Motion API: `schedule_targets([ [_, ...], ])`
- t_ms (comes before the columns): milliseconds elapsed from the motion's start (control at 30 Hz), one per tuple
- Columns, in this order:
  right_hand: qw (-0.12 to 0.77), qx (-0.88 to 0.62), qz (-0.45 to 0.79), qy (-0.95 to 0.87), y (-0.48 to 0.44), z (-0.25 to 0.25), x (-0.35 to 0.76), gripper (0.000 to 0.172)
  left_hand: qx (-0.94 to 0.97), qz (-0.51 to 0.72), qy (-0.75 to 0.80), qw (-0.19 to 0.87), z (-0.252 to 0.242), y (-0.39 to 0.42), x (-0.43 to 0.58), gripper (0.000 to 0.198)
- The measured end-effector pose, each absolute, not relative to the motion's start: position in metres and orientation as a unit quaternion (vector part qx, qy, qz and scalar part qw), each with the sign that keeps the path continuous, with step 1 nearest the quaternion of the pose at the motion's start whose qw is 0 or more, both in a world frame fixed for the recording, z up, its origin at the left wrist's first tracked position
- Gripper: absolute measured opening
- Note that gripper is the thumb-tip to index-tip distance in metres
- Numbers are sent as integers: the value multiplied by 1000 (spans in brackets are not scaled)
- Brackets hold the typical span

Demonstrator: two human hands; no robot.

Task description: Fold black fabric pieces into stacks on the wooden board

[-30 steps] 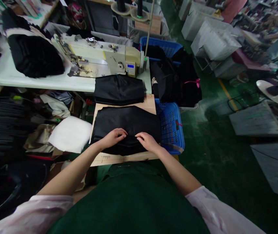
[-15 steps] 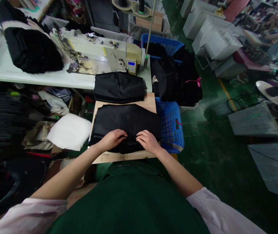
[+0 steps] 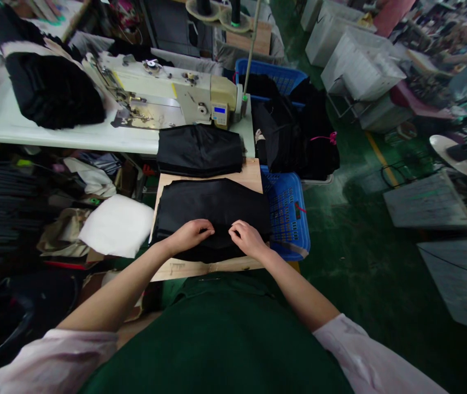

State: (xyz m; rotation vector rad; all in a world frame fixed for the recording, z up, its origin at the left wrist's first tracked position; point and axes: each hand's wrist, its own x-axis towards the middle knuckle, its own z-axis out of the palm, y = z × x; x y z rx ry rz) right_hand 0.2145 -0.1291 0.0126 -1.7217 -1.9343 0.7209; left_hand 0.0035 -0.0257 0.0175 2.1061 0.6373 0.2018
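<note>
A flat piece of black fabric (image 3: 217,205) lies on a wooden board (image 3: 212,267) in front of me. My left hand (image 3: 190,235) rests on the fabric's near edge, fingers curled and pinching the cloth. My right hand (image 3: 247,238) sits beside it, a short gap apart, fingers also bent down onto the same fabric. A second folded stack of black fabric (image 3: 199,149) lies just beyond the board, at the edge of the white sewing table (image 3: 73,137).
A cream sewing machine (image 3: 163,93) stands on the white table, with a black fabric pile (image 3: 53,96) to its left. A blue basket (image 3: 289,213) sits right of the board, dark garments (image 3: 295,131) behind it. White cloth (image 3: 116,224) lies left. Green floor at right.
My hands have drawn slightly closer together on the near edge of the black fabric. Nothing else has moved.
</note>
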Motion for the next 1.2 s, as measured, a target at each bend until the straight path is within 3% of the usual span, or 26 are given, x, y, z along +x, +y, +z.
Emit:
schedule_targets([
  [100, 210, -616, 246, -718, -130, 11, 215, 12, 863, 66, 275, 420, 13, -25, 7, 15],
  [200, 196, -608, 213, -739, -135, 13, 217, 22, 876, 54, 277, 392, 12, -28, 9, 9],
  [333, 222, -604, 143, -752, -152, 14, 217, 25, 880, 50, 275, 385, 11, -27, 8, 12],
  [467, 209, -543, 165, -797, -166, 7, 213, 24, 868, 73, 284, 401, 12, -11, 8, 22],
  [633, 196, -577, 140, -781, -164, -6, 208, 20, 893, 95, 225, 379, 26, 32, 25, 31],
  [833, 172, -563, 136, -797, -158, -12, 214, 17, 925, 82, 300, 219, 34, 83, 60, 29],
  [967, 168, -548, 143, -807, -155, -8, 218, 14, 896, 139, 401, 133, 28, 75, 66, 42],
  [1067, 185, -563, 165, -789, -152, -5, 217, 15, 889, 169, 358, 230, 26, 46, 54, 29],
  [1200, 202, -612, 202, -738, -144, -4, 215, 14, 879, 73, 198, 427, 21, 3, 25, 27],
])
